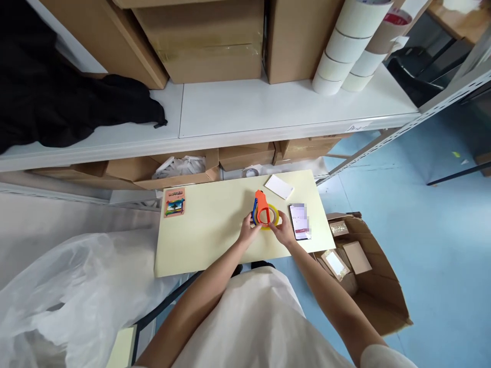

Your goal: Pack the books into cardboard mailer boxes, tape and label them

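Note:
Both my hands meet over the pale yellow table, around an orange and blue tape dispenser with a yellow-edged roll of tape in it. My left hand grips its left side, near the blue part. On the right side, the fingers of my right hand close on the tape roll. Just right of that hand lies a smartphone with a lit screen. A stack of white cards rests beyond the dispenser. Toward the table's left end lies an orange-pink picture card.
A white shelf runs behind the table, bearing cardboard boxes, stacked tape rolls and black cloth. An open carton with small boxes stands on the floor at right. Translucent plastic sheeting bulges at left.

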Demonstrator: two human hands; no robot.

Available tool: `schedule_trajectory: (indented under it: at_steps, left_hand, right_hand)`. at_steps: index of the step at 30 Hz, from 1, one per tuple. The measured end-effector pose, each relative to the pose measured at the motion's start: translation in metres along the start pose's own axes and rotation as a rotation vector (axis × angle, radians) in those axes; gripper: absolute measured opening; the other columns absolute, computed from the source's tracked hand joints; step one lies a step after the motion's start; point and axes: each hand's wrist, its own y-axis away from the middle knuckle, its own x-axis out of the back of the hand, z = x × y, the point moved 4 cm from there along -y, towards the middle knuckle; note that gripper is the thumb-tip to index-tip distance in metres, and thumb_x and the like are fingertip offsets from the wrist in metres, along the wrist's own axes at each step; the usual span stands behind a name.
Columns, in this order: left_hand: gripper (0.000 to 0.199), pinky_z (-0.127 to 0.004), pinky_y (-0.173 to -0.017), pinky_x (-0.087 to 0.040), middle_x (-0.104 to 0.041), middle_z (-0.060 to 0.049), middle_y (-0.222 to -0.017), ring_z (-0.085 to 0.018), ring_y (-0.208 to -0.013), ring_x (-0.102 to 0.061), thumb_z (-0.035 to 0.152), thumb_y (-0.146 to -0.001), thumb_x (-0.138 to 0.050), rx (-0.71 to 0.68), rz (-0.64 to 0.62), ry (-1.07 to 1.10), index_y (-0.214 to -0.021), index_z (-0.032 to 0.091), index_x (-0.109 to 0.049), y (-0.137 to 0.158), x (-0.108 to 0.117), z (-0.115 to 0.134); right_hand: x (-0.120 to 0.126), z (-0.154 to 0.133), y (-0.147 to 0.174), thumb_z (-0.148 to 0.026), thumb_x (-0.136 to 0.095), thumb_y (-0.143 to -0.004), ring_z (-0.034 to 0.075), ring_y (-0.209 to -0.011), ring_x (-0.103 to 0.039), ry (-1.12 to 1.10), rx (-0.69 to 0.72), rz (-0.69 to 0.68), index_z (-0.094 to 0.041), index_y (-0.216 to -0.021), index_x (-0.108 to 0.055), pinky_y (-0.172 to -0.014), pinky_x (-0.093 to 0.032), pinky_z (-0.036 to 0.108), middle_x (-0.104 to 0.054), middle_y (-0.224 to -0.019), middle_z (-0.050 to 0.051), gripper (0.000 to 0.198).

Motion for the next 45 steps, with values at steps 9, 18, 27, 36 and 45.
schedule_trajectory:
  at_steps: [9, 18, 27, 36, 45]
  left_hand:
    - [0.057, -0.032, -0.086, -0.047, -0.064, -0.007, -0.104, -0.018, -0.093, -0.062, 0.022, -0.064, -0.072, 0.089, -0.078, 0.026, -0.118, 0.019, -0.054, -0.012, -0.006, -0.013]
    - [0.072, -0.031, -0.089, -0.045, -0.044, -0.015, -0.133, -0.021, -0.107, -0.056, 0.026, -0.064, -0.073, 0.108, -0.092, -0.039, -0.130, 0.019, -0.045, -0.022, -0.008, -0.028]
    - [0.090, -0.034, -0.089, -0.045, -0.035, -0.016, -0.140, -0.026, -0.117, -0.049, 0.028, -0.064, -0.074, 0.164, -0.108, -0.070, -0.140, 0.022, -0.026, -0.006, -0.001, -0.037]
    - [0.076, -0.035, -0.086, -0.047, -0.049, -0.016, -0.128, -0.024, -0.106, -0.057, 0.027, -0.068, -0.069, 0.238, -0.202, -0.119, -0.135, 0.018, -0.035, 0.002, 0.005, -0.027]
    - [0.046, -0.035, -0.079, -0.049, -0.065, -0.010, -0.103, -0.022, -0.085, -0.064, 0.031, -0.068, -0.066, 0.166, -0.126, -0.166, -0.112, 0.018, -0.059, 0.064, 0.055, -0.024]
  right_hand:
    - [-0.005, 0.017, -0.010, -0.038, -0.064, -0.073, 0.026, -0.103, -0.059, 0.077, -0.054, 0.041, -0.018, -0.129, -0.041, -0.082, -0.051, 0.038, -0.049, -0.125, 0.017, 0.063]
    - [-0.010, 0.024, -0.016, -0.035, -0.064, -0.072, 0.028, -0.119, -0.051, 0.123, -0.084, 0.056, -0.017, -0.130, -0.041, -0.094, -0.044, 0.042, -0.053, -0.127, 0.017, 0.065]
    - [-0.001, 0.035, -0.012, -0.038, -0.061, -0.073, 0.025, -0.099, -0.062, 0.055, -0.147, 0.014, -0.018, -0.138, -0.032, -0.080, -0.051, 0.040, -0.051, -0.128, 0.018, 0.074]
    - [-0.004, 0.028, -0.007, -0.035, -0.061, -0.074, 0.024, -0.096, -0.063, 0.104, -0.111, -0.024, -0.016, -0.134, -0.039, -0.093, -0.045, 0.043, -0.050, -0.127, 0.017, 0.067]
    - [0.014, 0.002, 0.017, -0.045, -0.046, -0.083, 0.022, -0.077, -0.062, 0.055, 0.150, 0.157, -0.020, -0.118, -0.049, -0.063, -0.054, 0.037, -0.050, -0.119, 0.017, 0.043]
